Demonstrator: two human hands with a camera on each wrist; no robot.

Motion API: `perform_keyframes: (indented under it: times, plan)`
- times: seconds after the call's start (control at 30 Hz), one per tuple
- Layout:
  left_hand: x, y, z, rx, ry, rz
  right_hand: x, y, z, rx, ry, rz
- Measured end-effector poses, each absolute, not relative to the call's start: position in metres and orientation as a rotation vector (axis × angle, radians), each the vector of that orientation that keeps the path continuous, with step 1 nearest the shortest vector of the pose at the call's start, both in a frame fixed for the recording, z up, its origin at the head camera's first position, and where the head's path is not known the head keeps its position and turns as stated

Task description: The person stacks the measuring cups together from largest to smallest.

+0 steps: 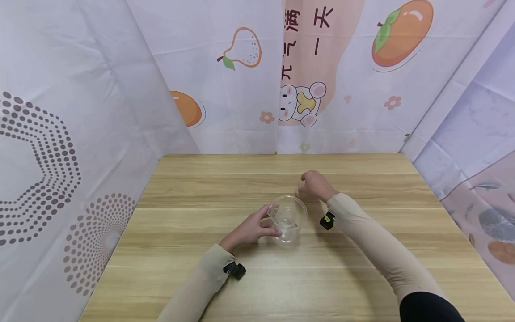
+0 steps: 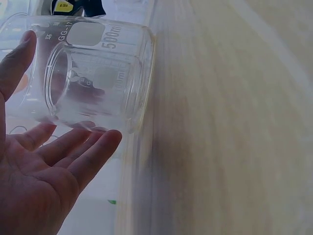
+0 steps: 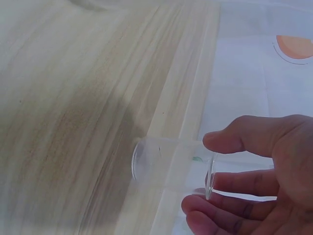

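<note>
A large clear glass beaker (image 1: pixel 295 226), marked 500 ml in the left wrist view, stands on the wooden table. Inside it sits a smaller glass beaker (image 2: pixel 110 105) with its own printed scale. My left hand (image 1: pixel 253 228) holds the large beaker from its left side, thumb on the near side and fingers round the far side. Beyond it to the right, my right hand (image 1: pixel 315 185) pinches another small clear beaker (image 3: pixel 168 164) by the rim between thumb and fingers. In the head view this small beaker is mostly hidden by the right hand.
The wooden table (image 1: pixel 193 192) reaches back to a printed fabric curtain (image 1: pixel 229 103). More patterned fabric (image 1: pixel 96 147) hangs along the left side, and a pale sheet (image 1: pixel 474 120) on the right. Small black cameras (image 1: pixel 327 221) are strapped at both wrists.
</note>
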State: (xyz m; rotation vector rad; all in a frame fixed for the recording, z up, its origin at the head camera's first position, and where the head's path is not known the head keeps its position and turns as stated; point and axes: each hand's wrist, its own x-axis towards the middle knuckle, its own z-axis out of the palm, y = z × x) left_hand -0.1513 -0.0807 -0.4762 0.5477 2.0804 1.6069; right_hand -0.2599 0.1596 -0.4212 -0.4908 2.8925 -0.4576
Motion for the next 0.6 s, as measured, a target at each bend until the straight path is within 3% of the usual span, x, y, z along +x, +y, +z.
perform_keyframes:
  times: [0.6]
  plan:
    - [-0.148, -0.080, -0.472, 0.520, 2.085, 1.607, -0.252, 0.158, -0.411, -0.531, 2.910, -0.511]
